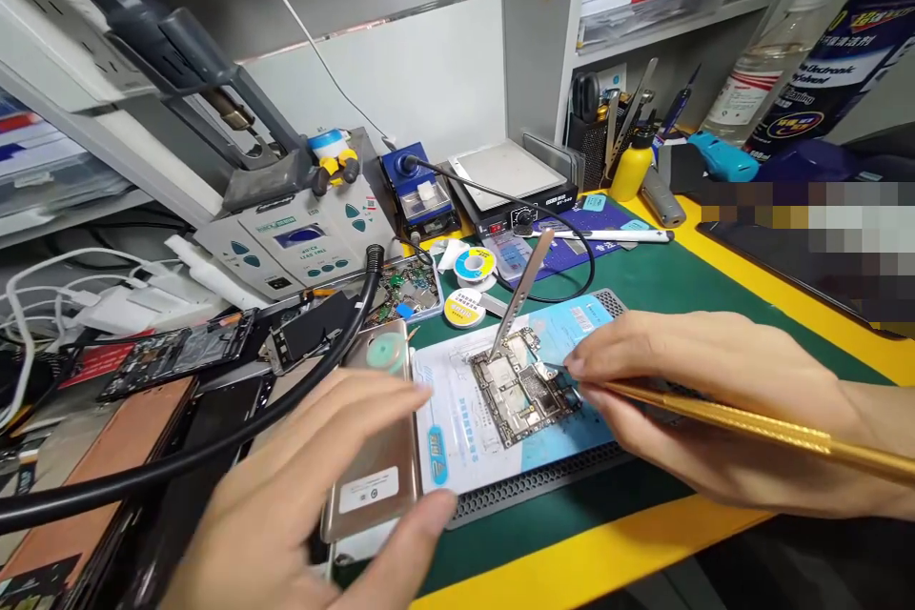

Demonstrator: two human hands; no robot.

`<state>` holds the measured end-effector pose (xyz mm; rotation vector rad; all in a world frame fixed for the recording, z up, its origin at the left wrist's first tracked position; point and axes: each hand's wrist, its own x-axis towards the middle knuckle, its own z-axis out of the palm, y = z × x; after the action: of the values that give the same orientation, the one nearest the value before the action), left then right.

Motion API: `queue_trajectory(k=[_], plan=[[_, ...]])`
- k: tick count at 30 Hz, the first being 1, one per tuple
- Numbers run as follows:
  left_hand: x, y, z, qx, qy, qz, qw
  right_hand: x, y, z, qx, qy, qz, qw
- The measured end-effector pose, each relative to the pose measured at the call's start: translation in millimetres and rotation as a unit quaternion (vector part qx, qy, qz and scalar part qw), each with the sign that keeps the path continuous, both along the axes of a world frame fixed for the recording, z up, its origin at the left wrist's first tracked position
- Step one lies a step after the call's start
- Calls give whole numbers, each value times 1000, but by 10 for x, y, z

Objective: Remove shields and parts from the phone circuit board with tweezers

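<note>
My right hand (686, 391) is closed around a pen-shaped tool with a knurled gold handle (750, 424). Its thin grey tip reaches the right part of a phone circuit board (518, 391). The board lies on a white and blue printed card (447, 381). A slim metal strip with small holes (525, 291) slants up from the board's top edge; what holds it there is unclear. My left hand (307, 505) hovers at the card's left side, thumb and fingers spread, with nothing between them. Below it lies a gold-coloured phone back (368, 496), partly covered by the hand.
A thick black hose (286, 400) crosses the left side from the grey hot-air station (300, 238). Solder spools (476, 265) stand behind the card. A perforated metal plate (543, 481) lies beneath the card on the green mat (715, 305). A dark phone (793, 267) rests at right.
</note>
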<state>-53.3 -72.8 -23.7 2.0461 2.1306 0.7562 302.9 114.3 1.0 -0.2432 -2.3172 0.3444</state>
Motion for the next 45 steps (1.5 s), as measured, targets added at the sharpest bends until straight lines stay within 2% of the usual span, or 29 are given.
queue_trajectory(k=[3, 6, 9, 10, 11, 12, 14, 20, 24, 29, 35, 45], plan=[[386, 448, 92, 30, 10, -29, 999, 19, 1, -37, 19, -15, 16, 1000], [674, 724, 90, 57, 17, -55, 997, 37, -61, -71, 34, -29, 26, 999], [840, 758, 42, 86, 22, -77, 993, 14, -259, -129, 42, -30, -11, 999], [874, 737, 29, 97, 23, -84, 991, -2, -346, -159, 28, -33, -47, 998], [900, 711, 20, 110, 23, -91, 989, -19, -432, -194, 16, -1, -120, 993], [919, 684, 14, 123, 23, -98, 987, -36, -508, -230, 9, 10, -149, 989], [937, 645, 11, 140, 26, -110, 984, -59, -608, -289, 8, 18, -179, 984], [869, 649, -6, 152, 52, -143, 977, -49, -547, -268, 61, -53, -112, 990], [802, 642, -36, 153, 72, -176, 970, -17, -528, -242, 75, -67, -109, 989], [754, 619, -81, 178, 80, -180, 964, 48, -545, -261, 101, -101, -87, 986], [715, 661, -70, 160, 104, -205, 960, 73, -580, -291, 114, -126, -114, 979], [702, 698, -53, 163, 119, -214, 956, 32, -466, -189, 157, -145, -91, 973]])
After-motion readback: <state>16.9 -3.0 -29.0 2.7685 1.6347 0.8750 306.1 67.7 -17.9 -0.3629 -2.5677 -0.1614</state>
